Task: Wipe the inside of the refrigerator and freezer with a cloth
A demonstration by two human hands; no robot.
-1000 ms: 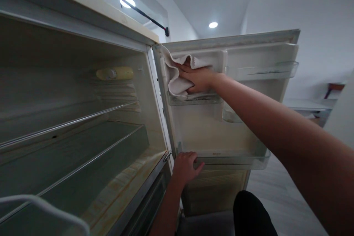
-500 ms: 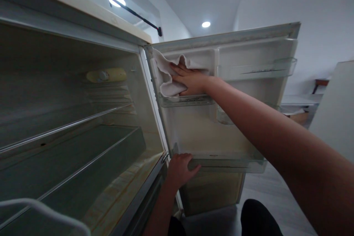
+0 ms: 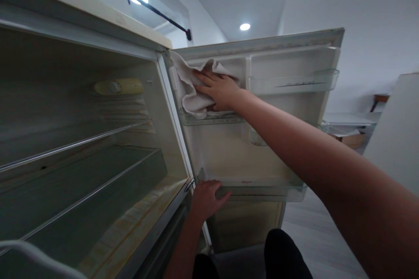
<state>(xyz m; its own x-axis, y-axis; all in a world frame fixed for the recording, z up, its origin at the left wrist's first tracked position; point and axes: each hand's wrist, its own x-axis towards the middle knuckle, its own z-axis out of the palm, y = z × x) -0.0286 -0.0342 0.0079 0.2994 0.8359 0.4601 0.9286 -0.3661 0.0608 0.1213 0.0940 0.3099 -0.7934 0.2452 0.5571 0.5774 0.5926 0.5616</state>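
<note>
A pale cloth lies against the inside of the open fridge door, at its upper left compartment. My right hand presses flat on the cloth with its fingers spread. Under the cloth runs a clear door shelf. My left hand rests near the hinge side of the lower door shelf, fingers apart and holding nothing.
On the left the fridge interior shows shelves with metal edges and a yellowish lamp cover. A white cable or bar crosses the bottom left. My knee is below the door. A white table stands farther back.
The view has shifted slightly, so the fridge and door sit a little farther left. My right hand stays on the cloth, whose folds have changed a little. The left hand keeps its pose.
</note>
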